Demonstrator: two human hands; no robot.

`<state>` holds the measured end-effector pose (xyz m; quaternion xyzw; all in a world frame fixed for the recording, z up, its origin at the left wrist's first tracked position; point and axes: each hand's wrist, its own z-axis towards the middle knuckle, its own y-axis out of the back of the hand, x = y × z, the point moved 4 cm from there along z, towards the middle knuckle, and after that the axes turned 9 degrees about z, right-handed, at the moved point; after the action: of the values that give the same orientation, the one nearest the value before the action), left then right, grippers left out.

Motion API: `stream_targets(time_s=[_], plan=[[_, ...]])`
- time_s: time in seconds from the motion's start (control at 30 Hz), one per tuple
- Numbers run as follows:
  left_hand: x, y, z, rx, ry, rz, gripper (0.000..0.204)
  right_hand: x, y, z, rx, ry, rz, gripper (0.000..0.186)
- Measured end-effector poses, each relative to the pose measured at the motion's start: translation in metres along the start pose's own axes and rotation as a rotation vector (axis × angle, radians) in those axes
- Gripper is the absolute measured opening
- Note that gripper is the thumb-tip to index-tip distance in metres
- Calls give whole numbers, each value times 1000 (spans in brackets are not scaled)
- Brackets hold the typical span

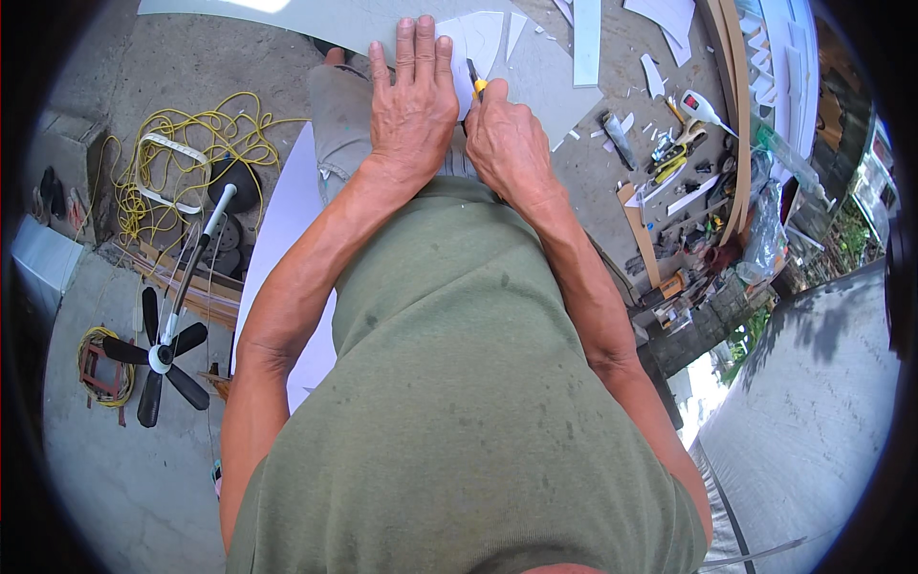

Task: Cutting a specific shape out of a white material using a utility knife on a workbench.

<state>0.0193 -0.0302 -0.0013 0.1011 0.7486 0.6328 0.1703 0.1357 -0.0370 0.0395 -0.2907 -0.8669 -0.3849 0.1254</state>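
Observation:
My left hand (415, 110) lies flat with its fingers stretched out, pressing on a white sheet (466, 40) and the grey board (550, 81) around it. Just to its right, my right hand (507, 139) is closed around a yellow and black utility knife (478, 84). The knife points away from me, its tip over the white sheet, on which faint curved lines show. Beyond the knife, a narrow pointed white offcut (516, 33) lies on the board. Whether the blade touches the sheet I cannot tell.
On the right, hand tools (674, 158), a white hot glue gun (703, 107) and white scraps cover the floor beside a curved brown strip (736, 115). Tangled yellow cord (251, 124) and a pedestal fan (161, 359) are on the left. A large white sheet (277, 258) leans beside my left arm.

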Motion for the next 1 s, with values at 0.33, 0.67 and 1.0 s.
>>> stream_targets(time_s=[0.33, 0.67, 1.0], plan=[[0, 1, 0, -10, 1, -24, 70, -2, -2, -4, 14, -12, 15, 26], [-1, 1, 1, 18, -7, 22, 69, -2, -1, -6, 11, -3, 15, 26], [0, 4, 1, -3, -12, -6, 77, -4, -3, -7, 6, -16, 9, 28]])
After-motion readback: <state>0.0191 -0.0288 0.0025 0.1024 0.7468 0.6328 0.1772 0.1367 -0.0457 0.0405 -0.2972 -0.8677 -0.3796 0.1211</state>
